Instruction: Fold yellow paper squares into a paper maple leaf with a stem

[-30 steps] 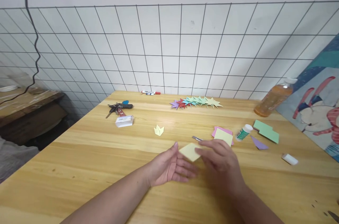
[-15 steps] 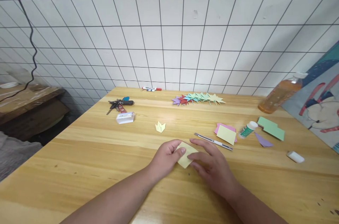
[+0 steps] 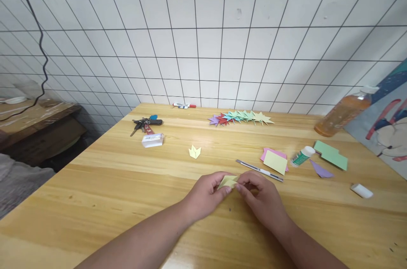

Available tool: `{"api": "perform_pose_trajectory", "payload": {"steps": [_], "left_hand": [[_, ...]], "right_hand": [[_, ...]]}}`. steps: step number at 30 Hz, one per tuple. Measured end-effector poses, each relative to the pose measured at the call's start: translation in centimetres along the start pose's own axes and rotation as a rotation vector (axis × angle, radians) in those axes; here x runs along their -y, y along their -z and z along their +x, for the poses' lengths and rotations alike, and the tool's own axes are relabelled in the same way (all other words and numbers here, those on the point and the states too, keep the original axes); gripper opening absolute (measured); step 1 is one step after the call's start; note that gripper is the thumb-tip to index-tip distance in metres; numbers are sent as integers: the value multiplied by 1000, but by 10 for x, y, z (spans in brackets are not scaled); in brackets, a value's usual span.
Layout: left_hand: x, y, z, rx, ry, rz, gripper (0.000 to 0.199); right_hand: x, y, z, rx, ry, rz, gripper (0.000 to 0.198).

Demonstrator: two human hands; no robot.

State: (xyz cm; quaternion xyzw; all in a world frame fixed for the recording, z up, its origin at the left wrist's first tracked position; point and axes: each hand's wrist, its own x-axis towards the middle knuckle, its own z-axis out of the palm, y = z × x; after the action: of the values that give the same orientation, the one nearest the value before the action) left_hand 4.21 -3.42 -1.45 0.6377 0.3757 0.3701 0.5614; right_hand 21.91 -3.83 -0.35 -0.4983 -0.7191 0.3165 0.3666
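A small sheet of yellow paper (image 3: 227, 181) is held between my two hands just above the wooden table, its near side bent up. My left hand (image 3: 208, 192) pinches its left part between thumb and fingers. With thumb and forefinger, my right hand (image 3: 262, 194) grips the right corner. Beyond them lies a folded yellow paper piece (image 3: 195, 151) with pointed tips. A craft knife (image 3: 259, 170) rests just past my right hand, beside a stack of yellow and pink paper (image 3: 275, 162).
To the right are a glue stick (image 3: 302, 156), green paper (image 3: 332, 156), a purple paper triangle (image 3: 321, 169), an eraser (image 3: 361, 190) and a bottle (image 3: 345, 112). Folded colourful paper stars (image 3: 240, 117), a marker (image 3: 184, 105), keys (image 3: 146, 124) and a small box (image 3: 152, 140) lie farther back.
The yellow paper was a flat diamond and is now bent over at its near side. My right hand's fingers have closed from a loose spread onto its right corner.
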Motion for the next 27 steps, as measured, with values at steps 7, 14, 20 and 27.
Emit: {"api": "perform_pose_trajectory", "payload": {"steps": [7, 14, 20, 27], "left_hand": [[3, 1, 0, 4, 22, 137, 27], [3, -1, -1, -36, 32, 226, 26], [5, 0, 0, -89, 75, 313, 21], [7, 1, -1, -57, 101, 374, 29]], "right_hand": [[-1, 0, -4, -18, 89, -66, 12], [-1, 1, -2, 12, 17, -88, 14], [1, 3, -1, -12, 11, -102, 15], [2, 4, -2, -23, 4, -115, 19]]}}
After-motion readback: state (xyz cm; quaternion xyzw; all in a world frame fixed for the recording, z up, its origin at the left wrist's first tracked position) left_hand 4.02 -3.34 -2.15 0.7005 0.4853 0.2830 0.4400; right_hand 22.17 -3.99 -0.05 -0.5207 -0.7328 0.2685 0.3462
